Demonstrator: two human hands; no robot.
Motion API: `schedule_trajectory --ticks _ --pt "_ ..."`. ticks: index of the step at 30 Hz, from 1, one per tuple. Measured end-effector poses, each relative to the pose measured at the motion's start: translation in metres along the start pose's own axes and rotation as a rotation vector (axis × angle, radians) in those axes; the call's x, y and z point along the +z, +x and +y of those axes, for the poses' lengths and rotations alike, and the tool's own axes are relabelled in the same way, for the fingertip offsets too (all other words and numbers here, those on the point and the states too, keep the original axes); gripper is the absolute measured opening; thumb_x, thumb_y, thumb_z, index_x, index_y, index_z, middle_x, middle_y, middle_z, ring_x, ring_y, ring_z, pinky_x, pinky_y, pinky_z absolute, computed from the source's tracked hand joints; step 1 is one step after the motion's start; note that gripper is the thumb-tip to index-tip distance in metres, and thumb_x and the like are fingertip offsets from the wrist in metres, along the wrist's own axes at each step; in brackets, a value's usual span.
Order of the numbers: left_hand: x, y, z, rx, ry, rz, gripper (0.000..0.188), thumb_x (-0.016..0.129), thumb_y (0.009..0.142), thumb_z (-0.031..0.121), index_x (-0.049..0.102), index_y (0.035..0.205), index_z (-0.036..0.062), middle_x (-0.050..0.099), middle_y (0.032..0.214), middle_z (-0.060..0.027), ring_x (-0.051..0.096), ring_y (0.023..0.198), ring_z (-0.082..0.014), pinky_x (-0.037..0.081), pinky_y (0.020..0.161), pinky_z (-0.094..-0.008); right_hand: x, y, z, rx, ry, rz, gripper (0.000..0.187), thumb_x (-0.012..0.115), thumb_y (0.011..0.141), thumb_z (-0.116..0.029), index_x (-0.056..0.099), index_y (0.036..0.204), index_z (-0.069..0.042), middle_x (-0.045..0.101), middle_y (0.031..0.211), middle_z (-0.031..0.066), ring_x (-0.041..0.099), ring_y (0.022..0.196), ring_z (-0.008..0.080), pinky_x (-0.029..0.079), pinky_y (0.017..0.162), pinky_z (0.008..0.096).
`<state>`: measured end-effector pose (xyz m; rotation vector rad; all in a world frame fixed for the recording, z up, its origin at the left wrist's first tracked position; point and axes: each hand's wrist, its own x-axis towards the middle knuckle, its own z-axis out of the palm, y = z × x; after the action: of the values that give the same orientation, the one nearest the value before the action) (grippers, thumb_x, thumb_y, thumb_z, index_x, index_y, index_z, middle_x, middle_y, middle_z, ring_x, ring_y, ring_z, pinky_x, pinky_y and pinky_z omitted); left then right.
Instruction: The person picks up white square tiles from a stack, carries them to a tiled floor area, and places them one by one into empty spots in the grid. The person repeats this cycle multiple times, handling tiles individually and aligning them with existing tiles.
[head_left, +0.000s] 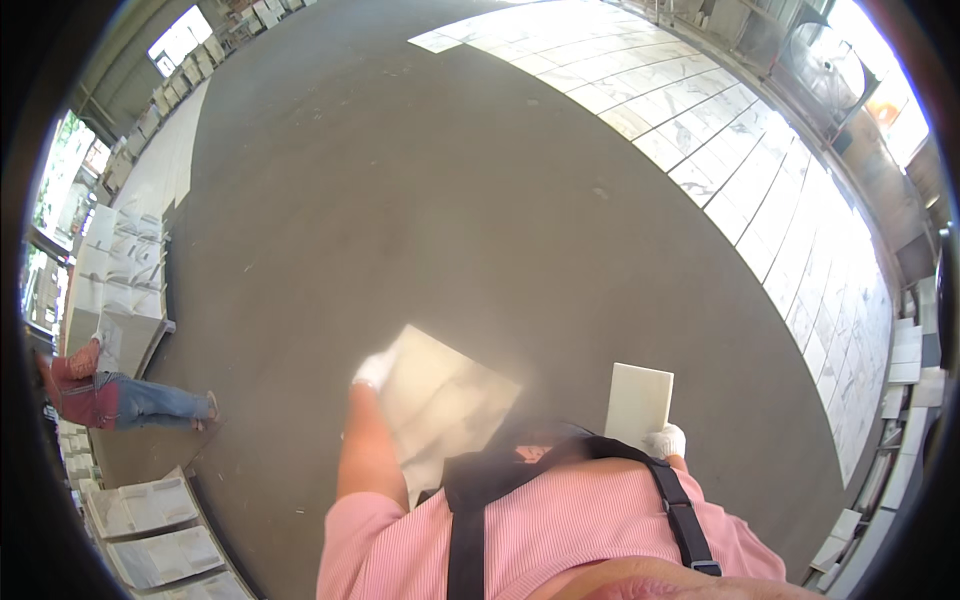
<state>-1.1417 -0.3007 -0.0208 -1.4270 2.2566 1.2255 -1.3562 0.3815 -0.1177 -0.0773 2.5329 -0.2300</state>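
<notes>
My left hand [374, 369], in a white glove, grips the upper left edge of a large pale marble slab [450, 400] with grey-brown veining. That slab is tilted in front of my body, and its lower part is hidden behind my chest and a black strap. On the other side my right hand [664, 441], also gloved in white, is closed on the lower right edge of a smaller plain whitish stone tile [638, 402]. This tile stands nearly upright, apart from the slab. The fingers behind both pieces are hidden.
Rows of white veined marble tiles [720, 150] lie on the grey floor [420, 190] at the right. A person [90, 395] stands at the far left beside stacked white slabs [120, 270]. More slab stacks [160, 545] are at the lower left. A large fan [828, 66] stands far right.
</notes>
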Motion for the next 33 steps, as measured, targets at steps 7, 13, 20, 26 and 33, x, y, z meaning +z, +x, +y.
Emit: schedule_trajectory --ticks 7,13,20,26,33 --pt "-0.059 0.169 0.124 -0.037 0.134 -0.128 0.084 0.052 0.092 0.074 0.066 0.132 0.0012 0.069 0.129 -0.0145 0.062 0.121 -0.0258 0.041 0.109 -0.036 -0.051 0.035 -0.117 0.18 0.202 -0.03 0.031 0.063 0.082 -0.029 0.078 0.098 -0.008 0.075 0.099 0.0187 0.072 0.096 0.0382 0.058 0.079 0.043" --pt "-0.09 0.285 0.185 -0.158 0.1 -0.115 0.09 0.044 0.093 0.076 0.058 0.14 0.0002 0.053 0.149 -0.0214 0.043 0.144 -0.0359 0.03 0.119 -0.0413 -0.115 0.17 -0.217 0.206 0.035 -0.186 0.03 0.062 0.082 -0.028 0.078 0.099 -0.008 0.074 0.1 0.019 0.072 0.097 0.0383 0.058 0.08 0.0438" --pt "-0.168 0.391 0.282 -0.205 -0.017 0.044 0.087 0.047 0.094 0.073 0.057 0.142 0.0006 0.051 0.15 -0.0211 0.042 0.145 -0.0355 0.029 0.12 -0.0406 -0.22 0.355 -0.344 0.066 -0.129 -0.317 0.03 0.061 0.083 -0.027 0.078 0.099 -0.008 0.074 0.101 0.0193 0.072 0.098 0.0383 0.058 0.082 0.0448" --pt "-0.188 0.498 0.377 -0.195 0.108 -0.033 0.087 0.04 0.097 0.073 0.056 0.142 0.0008 0.053 0.148 -0.0211 0.044 0.143 -0.0355 0.029 0.12 -0.0394 -0.291 0.51 -0.451 -0.149 -0.273 -0.212 0.03 0.062 0.084 -0.027 0.078 0.1 -0.008 0.073 0.102 0.0209 0.071 0.098 0.0391 0.057 0.084 0.0475" --pt "-0.247 0.697 0.47 -0.109 0.074 -0.079 0.082 0.041 0.098 0.069 0.057 0.142 0.0021 0.054 0.148 -0.0189 0.045 0.143 -0.034 0.03 0.119 -0.0391 -0.322 0.663 -0.56 -0.117 -0.028 -0.017 0.037 0.073 0.078 -0.035 0.076 0.102 -0.007 0.075 0.094 0.0201 0.072 0.09 0.0391 0.056 0.077 0.0447"
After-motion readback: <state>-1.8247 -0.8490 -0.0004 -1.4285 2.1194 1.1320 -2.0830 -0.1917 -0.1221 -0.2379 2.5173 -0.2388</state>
